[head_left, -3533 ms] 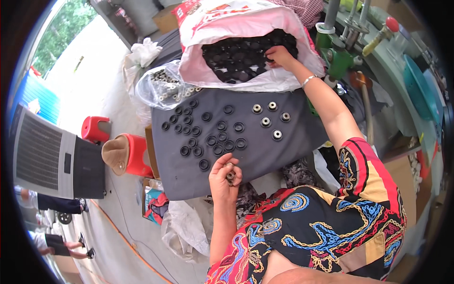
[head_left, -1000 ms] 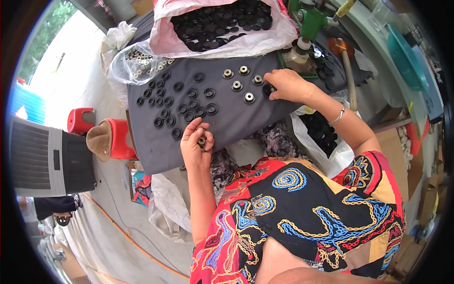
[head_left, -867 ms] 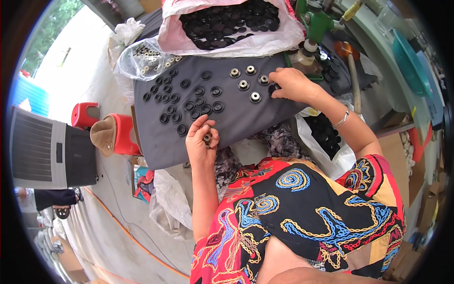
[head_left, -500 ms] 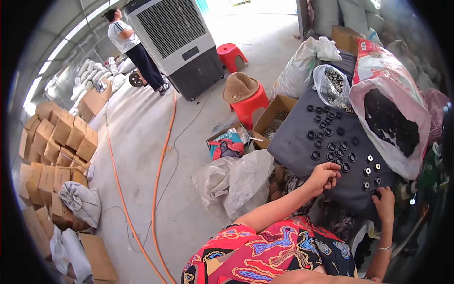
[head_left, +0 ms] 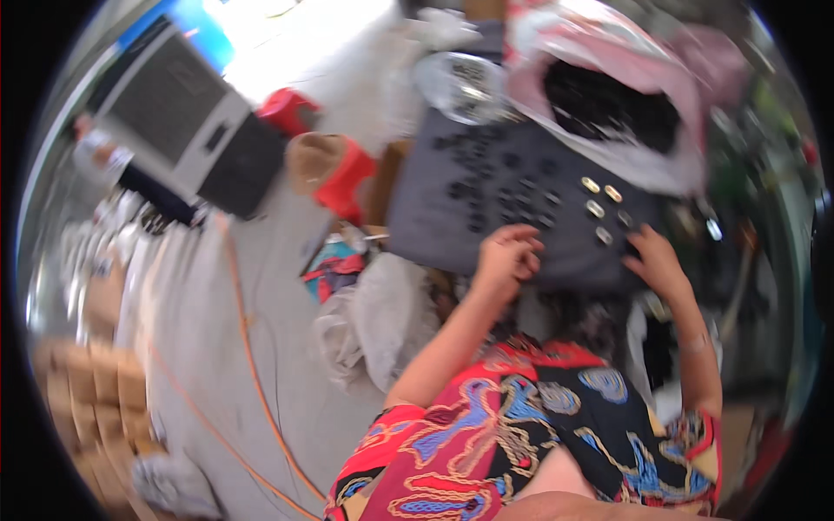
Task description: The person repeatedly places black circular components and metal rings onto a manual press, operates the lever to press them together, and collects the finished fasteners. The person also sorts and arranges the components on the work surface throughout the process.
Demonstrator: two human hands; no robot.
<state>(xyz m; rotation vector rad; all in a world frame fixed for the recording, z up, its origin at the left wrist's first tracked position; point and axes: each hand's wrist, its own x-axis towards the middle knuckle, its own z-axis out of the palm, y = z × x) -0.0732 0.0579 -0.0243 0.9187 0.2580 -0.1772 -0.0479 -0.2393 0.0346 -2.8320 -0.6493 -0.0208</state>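
Fingers [head_left: 521, 239] of the left hand [head_left: 506, 258] are curled into a loose fist at the near edge of the dark grey cloth-covered work surface [head_left: 434, 208]; whether anything is pinched inside cannot be told, the frame being motion-blurred. Fingers of the right hand [head_left: 653, 260] are spread flat and released, laid on the same grey surface near its right near corner, nothing seen grasped. Small black ring-shaped parts [head_left: 486, 187] are scattered loosely across the middle of the grey surface, just beyond the left hand; each is seen as a small dark round blob, detail lost to blur. A few small metal-coloured round parts [head_left: 601, 198] are laid in a loose cluster between the two hands, slightly farther out, apart from the black ones. An open pink plastic bag [head_left: 625, 152] filled with a dark heap of black parts [head_left: 608, 108] is set on the far right of the surface. A clear plastic bag of small dark pieces [head_left: 460, 82] is placed beside it on the left. A red plastic stool [head_left: 347, 178] and a second red stool [head_left: 287, 111] are seen left of the surface, near a large grey box-shaped cooler fan [head_left: 174, 122]. An orange cable [head_left: 252, 365] is run across the concrete floor [head_left: 200, 347].
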